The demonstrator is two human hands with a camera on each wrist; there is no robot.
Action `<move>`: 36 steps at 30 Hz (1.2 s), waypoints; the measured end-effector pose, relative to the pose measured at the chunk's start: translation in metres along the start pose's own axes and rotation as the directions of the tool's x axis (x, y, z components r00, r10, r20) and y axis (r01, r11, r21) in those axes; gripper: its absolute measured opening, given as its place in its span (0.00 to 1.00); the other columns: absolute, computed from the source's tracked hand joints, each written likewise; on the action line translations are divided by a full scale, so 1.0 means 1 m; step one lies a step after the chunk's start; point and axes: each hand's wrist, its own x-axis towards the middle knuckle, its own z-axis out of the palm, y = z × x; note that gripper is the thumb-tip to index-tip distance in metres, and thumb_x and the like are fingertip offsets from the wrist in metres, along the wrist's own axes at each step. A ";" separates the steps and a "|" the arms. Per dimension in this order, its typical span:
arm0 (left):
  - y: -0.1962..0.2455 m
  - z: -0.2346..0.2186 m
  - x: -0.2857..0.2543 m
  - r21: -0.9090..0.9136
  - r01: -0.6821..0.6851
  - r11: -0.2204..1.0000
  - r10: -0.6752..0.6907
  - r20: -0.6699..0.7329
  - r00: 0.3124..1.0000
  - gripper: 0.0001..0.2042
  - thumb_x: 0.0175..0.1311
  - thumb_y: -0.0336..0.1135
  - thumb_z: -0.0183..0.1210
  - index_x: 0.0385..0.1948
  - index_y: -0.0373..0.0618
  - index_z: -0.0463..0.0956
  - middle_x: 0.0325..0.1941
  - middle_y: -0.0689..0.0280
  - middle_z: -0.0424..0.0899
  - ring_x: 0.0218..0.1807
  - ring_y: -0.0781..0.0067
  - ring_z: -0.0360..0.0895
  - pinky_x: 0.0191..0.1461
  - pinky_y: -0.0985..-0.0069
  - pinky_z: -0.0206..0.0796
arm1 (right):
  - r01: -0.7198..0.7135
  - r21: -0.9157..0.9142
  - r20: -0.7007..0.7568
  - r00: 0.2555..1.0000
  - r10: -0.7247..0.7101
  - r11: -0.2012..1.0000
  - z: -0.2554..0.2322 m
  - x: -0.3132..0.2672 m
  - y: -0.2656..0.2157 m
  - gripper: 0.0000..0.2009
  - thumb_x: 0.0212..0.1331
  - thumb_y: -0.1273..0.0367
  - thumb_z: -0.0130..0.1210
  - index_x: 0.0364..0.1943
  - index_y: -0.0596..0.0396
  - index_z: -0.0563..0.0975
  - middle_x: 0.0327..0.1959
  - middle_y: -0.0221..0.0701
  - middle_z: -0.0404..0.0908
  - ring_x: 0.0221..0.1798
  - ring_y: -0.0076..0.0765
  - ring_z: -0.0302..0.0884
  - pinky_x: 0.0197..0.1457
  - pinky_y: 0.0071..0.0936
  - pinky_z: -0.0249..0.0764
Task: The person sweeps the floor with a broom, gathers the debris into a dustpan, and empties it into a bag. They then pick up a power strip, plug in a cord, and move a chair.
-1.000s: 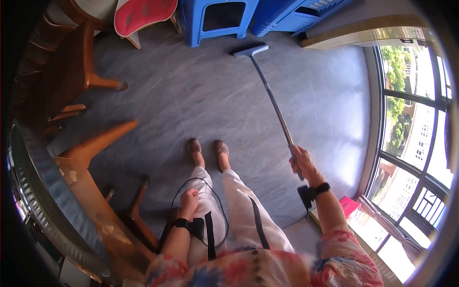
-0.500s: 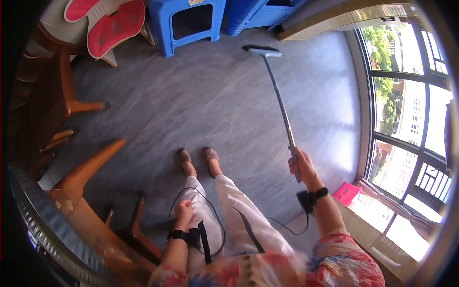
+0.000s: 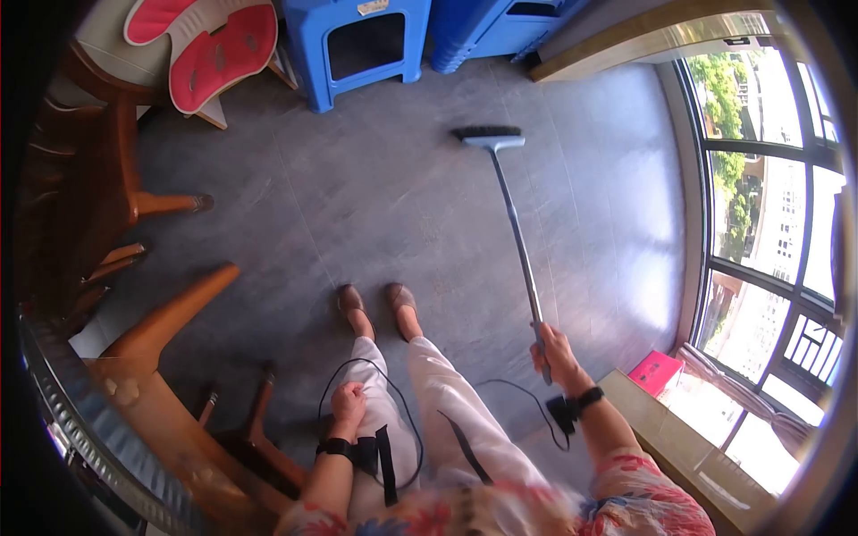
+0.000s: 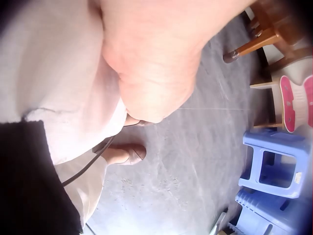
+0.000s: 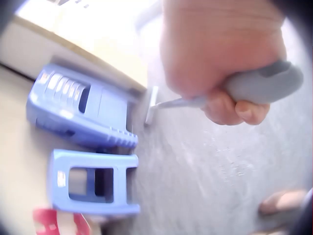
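Note:
The right hand (image 3: 558,351) (image 5: 222,54) grips the grey end of a broom's long handle (image 3: 521,241), its fingers curled round the grip (image 5: 264,85) in the right wrist view. At the far end, the broom head (image 3: 493,141) (image 5: 152,105) lies on the grey floor, dark bristles turned away from the person. The left hand (image 3: 349,405) (image 4: 151,63) hangs by the thigh of the pale trousers, fingers loosely curled, with nothing seen in it.
Blue plastic stools (image 3: 357,54) and a red-and-white seat (image 3: 219,62) stand ahead. Wooden chairs and a table leg (image 3: 183,308) are at left. Windows and a ledge with a red box (image 3: 655,372) line the right. Cables loop near both wrists.
The right hand has drawn back toward the body, and the broom head has come nearer across the floor. The left hand stays beside the thigh. The head view has shifted a little.

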 end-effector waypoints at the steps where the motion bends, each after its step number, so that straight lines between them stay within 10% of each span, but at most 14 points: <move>1: 0.005 -0.002 0.000 0.019 0.028 0.999 -0.028 0.009 1.000 0.06 0.47 0.28 0.53 0.24 0.46 0.80 0.32 0.58 0.80 0.37 0.54 0.76 0.42 0.65 0.69 | -0.020 -0.002 -0.008 1.000 0.020 1.000 -0.001 -0.024 0.002 0.18 0.64 0.54 0.40 0.48 0.52 0.67 0.16 0.30 0.67 0.09 0.23 0.59 0.11 0.24 0.60; 14: -0.021 0.008 0.002 -0.011 0.067 0.998 -0.066 0.092 0.994 0.07 0.43 0.31 0.59 0.27 0.49 0.80 0.31 0.63 0.82 0.37 0.61 0.79 0.41 0.69 0.71 | 0.071 0.060 0.337 0.938 -0.087 0.996 0.100 -0.047 -0.063 0.19 0.66 0.55 0.40 0.51 0.53 0.67 0.20 0.27 0.66 0.15 0.19 0.60 0.15 0.19 0.60; 27: -0.015 0.005 -0.012 -0.045 -0.015 0.999 0.014 -0.022 1.000 0.05 0.44 0.29 0.59 0.25 0.47 0.79 0.30 0.60 0.81 0.34 0.58 0.77 0.39 0.67 0.70 | 0.174 0.002 0.318 0.933 -0.166 0.985 0.121 -0.010 -0.088 0.19 0.65 0.55 0.41 0.50 0.54 0.67 0.20 0.27 0.66 0.15 0.19 0.59 0.15 0.20 0.60; 36: -0.014 0.007 -0.012 -0.051 -0.028 0.998 0.026 -0.049 0.998 0.05 0.45 0.28 0.57 0.25 0.46 0.80 0.29 0.57 0.80 0.35 0.54 0.77 0.39 0.65 0.69 | -0.083 -0.253 0.088 0.990 0.109 0.964 0.052 -0.041 -0.009 0.15 0.64 0.55 0.39 0.44 0.50 0.68 0.18 0.28 0.67 0.12 0.20 0.59 0.12 0.23 0.59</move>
